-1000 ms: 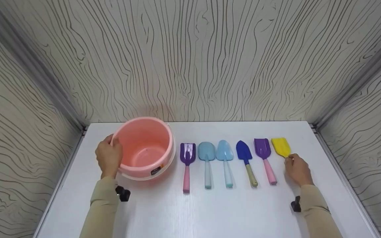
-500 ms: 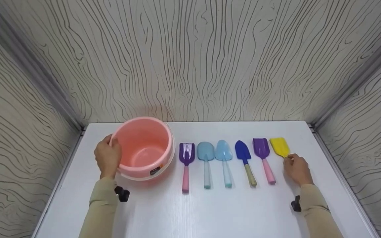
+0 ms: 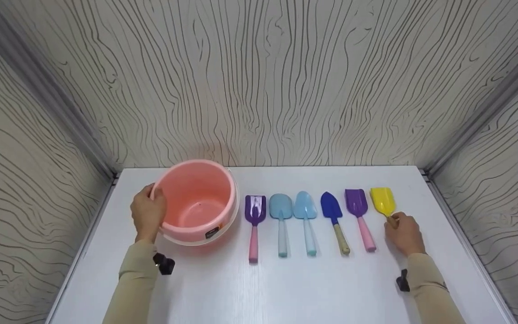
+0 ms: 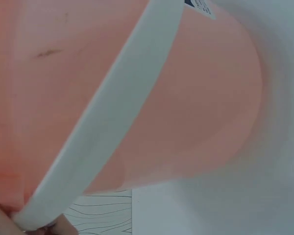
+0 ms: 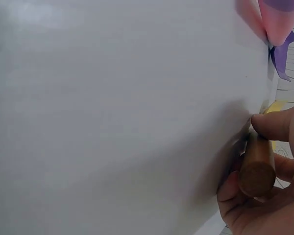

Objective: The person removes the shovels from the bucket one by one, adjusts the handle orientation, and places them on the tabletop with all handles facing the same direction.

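My left hand (image 3: 148, 212) grips the left rim of a pink bucket (image 3: 198, 193), thumb over the inside. The bucket's mouth faces up and toward me; in the left wrist view its white handle (image 4: 112, 103) crosses the outer wall. At the right end of a row, a yellow toy shovel (image 3: 382, 200) lies with its blade away from me. My right hand (image 3: 404, 234) pinches its wooden handle (image 5: 258, 169) between thumb and fingers, and the palm hides most of that handle in the head view. Nearest on its left is a purple shovel with a pink handle (image 3: 366, 234).
Between bucket and right hand lie a dark blue trowel (image 3: 332, 206), two light blue shovels, one of them round-bladed (image 3: 281, 206), and another purple shovel (image 3: 254, 209). All stand side by side on a white table (image 3: 259, 292). A wood-patterned wall (image 3: 259, 81) closes the back.
The yellow shovel has turned slightly straighter, and my right hand has slid a little down, showing more of the wooden handle. My left hand and the bucket stay in place.
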